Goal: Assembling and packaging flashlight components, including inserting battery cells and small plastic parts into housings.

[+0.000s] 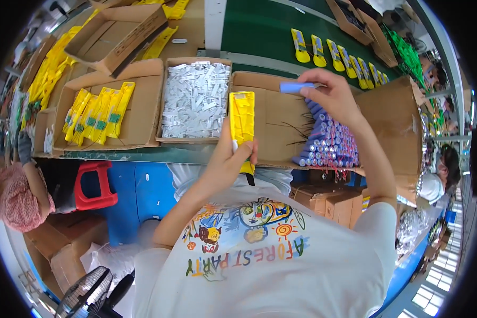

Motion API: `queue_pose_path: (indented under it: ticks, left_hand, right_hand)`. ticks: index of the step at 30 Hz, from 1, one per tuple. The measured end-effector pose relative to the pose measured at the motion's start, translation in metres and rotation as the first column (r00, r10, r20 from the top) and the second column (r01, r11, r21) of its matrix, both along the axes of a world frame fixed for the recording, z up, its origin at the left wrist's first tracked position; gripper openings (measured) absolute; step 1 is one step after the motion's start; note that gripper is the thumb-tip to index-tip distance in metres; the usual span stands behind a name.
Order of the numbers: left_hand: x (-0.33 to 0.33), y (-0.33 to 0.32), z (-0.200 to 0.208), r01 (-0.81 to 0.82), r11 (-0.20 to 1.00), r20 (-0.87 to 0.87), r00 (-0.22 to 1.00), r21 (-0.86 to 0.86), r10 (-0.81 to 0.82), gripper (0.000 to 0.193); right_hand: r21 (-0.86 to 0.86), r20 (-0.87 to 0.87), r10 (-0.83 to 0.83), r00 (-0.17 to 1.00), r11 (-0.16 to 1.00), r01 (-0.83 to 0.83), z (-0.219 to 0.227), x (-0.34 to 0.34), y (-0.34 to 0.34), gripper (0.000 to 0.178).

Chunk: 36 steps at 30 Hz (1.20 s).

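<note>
My left hand (232,158) is closed around the lower part of a yellow plastic housing (243,117), whose hollow inner side faces up. Between the thumb and fingers of my right hand (335,96) is a purple cylindrical battery cell (292,87), lifted above a cardboard box (265,116). Inside that box, on its right side, many purple battery cells (328,140) lie stacked with thin wires on them. The housing is near the box's left edge, apart from the held cell.
Left of the housing stands a box of small white plastic parts (196,100). Further left, another box holds yellow housings with green circuit boards (102,114). Filled yellow housings (334,54) line the green belt (265,32) beyond. A red stool (95,185) and a person (24,196) are at left.
</note>
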<state>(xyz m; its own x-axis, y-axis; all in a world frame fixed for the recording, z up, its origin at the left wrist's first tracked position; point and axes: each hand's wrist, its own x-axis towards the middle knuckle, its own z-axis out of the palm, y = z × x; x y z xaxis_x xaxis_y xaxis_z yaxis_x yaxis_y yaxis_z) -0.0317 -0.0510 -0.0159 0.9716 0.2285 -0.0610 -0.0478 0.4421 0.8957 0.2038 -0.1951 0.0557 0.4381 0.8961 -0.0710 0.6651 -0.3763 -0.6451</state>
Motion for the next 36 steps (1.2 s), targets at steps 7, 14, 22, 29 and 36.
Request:
queue_pose_path:
  ticks: [7,14,22,29,36]
  left_hand:
    - [0.015,-0.004,-0.003,0.037,0.995,0.016,0.999,-0.096,-0.036,0.045]
    - [0.01,0.008,-0.008,-0.009,0.984,-0.035,0.999,-0.178,0.003,0.049]
    - [-0.004,0.033,-0.004,-0.02,0.993,-0.059,0.998,-0.113,0.014,0.055]
    - [-0.043,0.062,-0.003,-0.099,0.963,-0.108,0.991,-0.25,0.074,0.055]
    - [-0.058,0.075,-0.005,-0.259,0.81,-0.04,0.959,-0.527,0.281,0.053]
  right_hand:
    - [0.364,0.728,0.061,0.683,0.81,-0.46,0.0,-0.069,0.029,0.029]
    - [0.235,0.664,0.397,0.634,0.694,-0.681,-0.019,-0.08,0.041,0.04]
    - [0.259,0.594,0.46,0.66,0.668,-0.697,-0.03,-0.086,0.07,0.047]
    - [0.348,0.099,0.584,0.806,0.738,-0.578,-0.053,-0.097,0.104,0.049]
    - [-0.298,0.355,0.574,0.738,0.818,-0.493,-0.068,-0.058,0.172,0.021]
